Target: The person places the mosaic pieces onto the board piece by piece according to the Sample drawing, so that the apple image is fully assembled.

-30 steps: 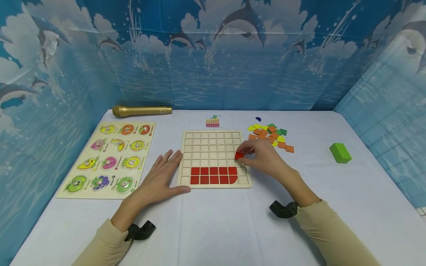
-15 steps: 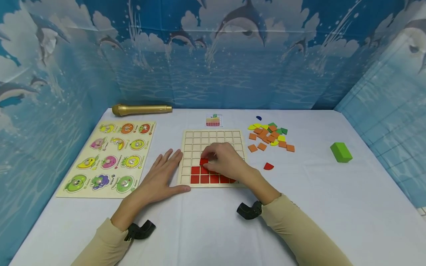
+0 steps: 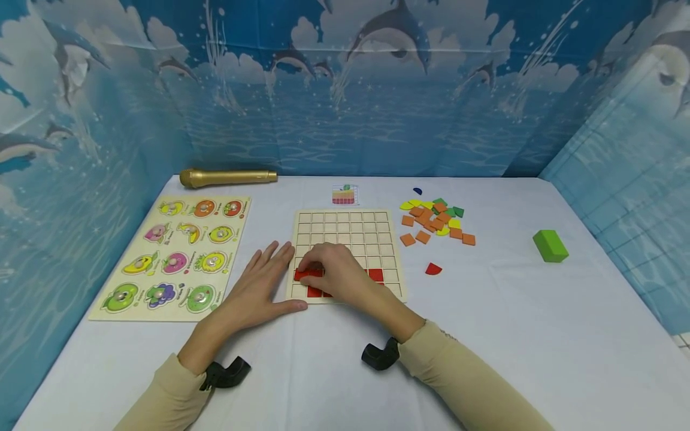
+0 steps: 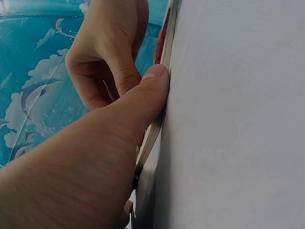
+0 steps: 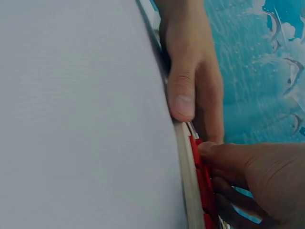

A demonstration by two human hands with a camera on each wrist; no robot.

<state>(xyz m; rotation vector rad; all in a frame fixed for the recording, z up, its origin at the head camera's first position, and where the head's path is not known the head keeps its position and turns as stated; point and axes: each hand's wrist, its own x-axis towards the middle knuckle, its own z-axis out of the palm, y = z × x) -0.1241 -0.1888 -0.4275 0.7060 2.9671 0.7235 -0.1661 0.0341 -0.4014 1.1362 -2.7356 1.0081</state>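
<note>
Right grip (image 3: 338,272) narrow round a red tile (image 3: 298,276) (left grip (image 3: 263,288) outspread, against the gridded board (image 3: 345,227)).

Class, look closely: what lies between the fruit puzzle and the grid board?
In the head view, the left hand lies between the fruit puzzle and the grid board; elsewhere in the gap, white cloth shows.

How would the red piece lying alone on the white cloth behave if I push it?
The red piece lies flat, so it would probably slide on the white cloth rather than tip. It looks thin and small compared with the grid board, so it is likely light.
</note>
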